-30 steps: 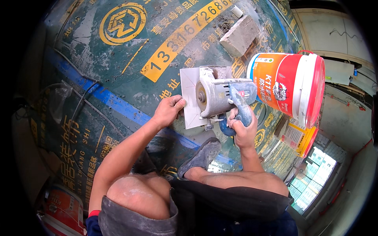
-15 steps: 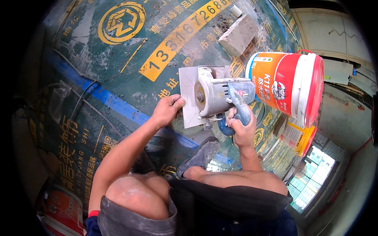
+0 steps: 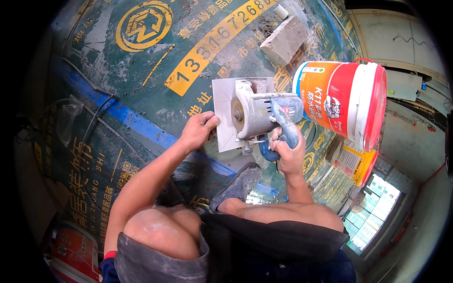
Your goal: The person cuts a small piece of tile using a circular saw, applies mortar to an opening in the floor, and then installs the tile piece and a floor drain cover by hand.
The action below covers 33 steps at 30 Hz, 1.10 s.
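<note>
My right hand (image 3: 289, 147) is wrapped round the blue handle of a handheld tile cutter (image 3: 257, 115), a dusty grey tool with a round blade at its left side. The cutter rests on a pale square tile (image 3: 223, 108) marked with thin lines. On the tile's left edge, my left hand (image 3: 200, 129) grips with the thumb on top; its other fingers are partly hidden. Much of the tile's right part lies hidden beneath the tool.
A red, orange and white bucket (image 3: 337, 101) stands close to the cutter's right. Beyond it lie a rough grey block (image 3: 284, 41) and a smaller yellow-red bucket (image 3: 356, 162). A cable (image 3: 94, 111) crosses the green printed floor sheet (image 3: 155, 108) at left. My shoe (image 3: 238, 186) is near the tile.
The view has shifted very slightly, so everything appears a little further left. Both hands keep their grips, and the cutter stays at about the same spot on the tile.
</note>
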### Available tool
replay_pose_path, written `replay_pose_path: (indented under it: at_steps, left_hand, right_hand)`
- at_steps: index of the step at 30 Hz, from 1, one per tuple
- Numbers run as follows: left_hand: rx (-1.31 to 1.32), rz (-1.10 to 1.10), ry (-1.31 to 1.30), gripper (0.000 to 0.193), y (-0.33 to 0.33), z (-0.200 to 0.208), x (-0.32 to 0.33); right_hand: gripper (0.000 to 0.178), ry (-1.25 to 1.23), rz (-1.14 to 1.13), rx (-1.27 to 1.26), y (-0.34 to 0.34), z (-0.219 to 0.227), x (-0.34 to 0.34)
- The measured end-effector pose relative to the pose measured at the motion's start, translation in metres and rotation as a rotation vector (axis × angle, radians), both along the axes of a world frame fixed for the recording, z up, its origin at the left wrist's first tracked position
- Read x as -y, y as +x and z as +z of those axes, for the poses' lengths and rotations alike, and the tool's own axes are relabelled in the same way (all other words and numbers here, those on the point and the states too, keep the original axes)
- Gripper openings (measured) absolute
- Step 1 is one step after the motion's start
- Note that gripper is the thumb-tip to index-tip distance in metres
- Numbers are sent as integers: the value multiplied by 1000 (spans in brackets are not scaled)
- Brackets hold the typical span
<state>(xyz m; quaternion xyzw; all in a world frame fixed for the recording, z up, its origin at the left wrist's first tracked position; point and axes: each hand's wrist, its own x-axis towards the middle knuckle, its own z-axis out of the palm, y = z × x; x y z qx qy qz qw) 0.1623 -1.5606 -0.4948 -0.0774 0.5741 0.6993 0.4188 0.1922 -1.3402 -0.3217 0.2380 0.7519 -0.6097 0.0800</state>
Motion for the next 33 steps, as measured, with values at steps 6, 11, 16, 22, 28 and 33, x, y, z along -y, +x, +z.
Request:
replay_pose_path:
  at_steps: [6, 11, 16, 22, 28, 33]
  left_hand:
    - [-1, 32, -4, 26, 3, -5, -1]
    - [-31, 17, -21, 27, 4, -8, 0]
    - [-34, 48, 0, 27, 5, -10, -3]
    - [-28, 21, -19, 28, 2, -2, -1]
    - [-44, 30, -36, 27, 3, -5, -2]
    - [-34, 26, -31, 27, 3, -5, -1]
  right_hand:
    - [15, 7, 11, 3, 0, 0, -2]
    - [16, 13, 8, 14, 1, 0, -2]
    - [17, 20, 7, 11, 0, 4, 1]
    - [17, 0, -4, 19, 2, 3, 0]
    - [16, 1, -5, 16, 0, 4, 1]
    - [15, 3, -2, 14, 0, 3, -1]
